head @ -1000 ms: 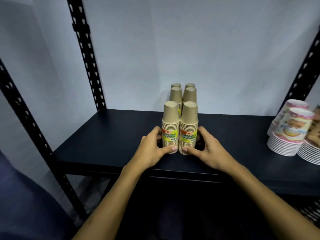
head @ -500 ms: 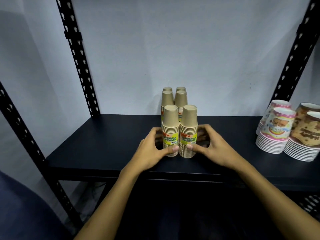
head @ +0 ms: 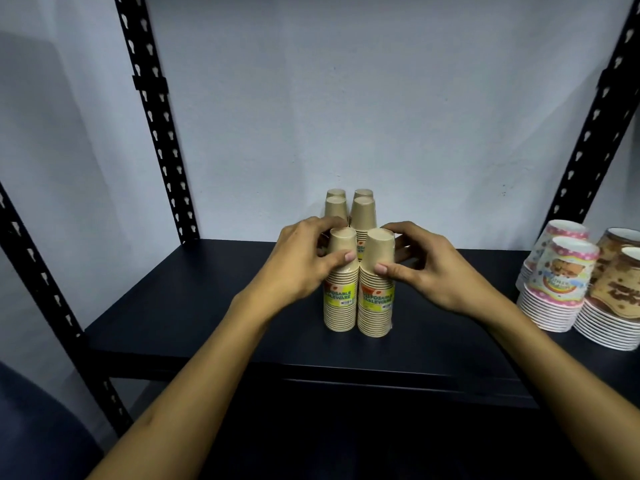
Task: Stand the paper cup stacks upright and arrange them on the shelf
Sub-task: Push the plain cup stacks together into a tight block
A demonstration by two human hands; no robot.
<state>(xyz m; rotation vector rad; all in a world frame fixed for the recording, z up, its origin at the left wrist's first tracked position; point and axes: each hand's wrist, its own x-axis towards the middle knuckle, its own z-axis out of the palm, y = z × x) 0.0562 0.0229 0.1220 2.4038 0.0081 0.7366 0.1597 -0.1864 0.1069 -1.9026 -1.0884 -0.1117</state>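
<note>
Shelf (head: pixel 194 306), dark blue-black, crosses the centre of the frame, carried by black slotted uprights (head: pixel 152 109); 4 uprights show, 2 on the left side, 2 on the right edge. Pale wall behind.

Kraft paper cup stacks: 6 counted, all upright with bases up, set in 2 columns of 3 running from the shelf's front toward the wall, centre of frame. Front left stack (head: pixel 341 306) and front right stack (head: pixel 375 308) stand just beside each other, each with a yellow label. Middle pair (head: pixel 363 211) sits directly behind, partly hidden by the hands. Back pair (head: pixel 363 192) shows only its tops.

Left hand (head: pixel 299 268) grips the top of the front left stack, thumb across the near side, fingers (head: pixel 325 223) curled round the far side, clamped on it. Right hand (head: pixel 433 271) holds the top of the front right stack likewise, thumb on the near face, fingers wrapped behind. Both forearms enter from the lower edge of the frame.

At right of frame, on the same shelf and well apart from the kraft stacks: 2 pink printed cup stacks (head: pixel 554 292) and 2 brown printed cup stacks (head: pixel 616 306), leaning, cut off by the frame edge.
</note>
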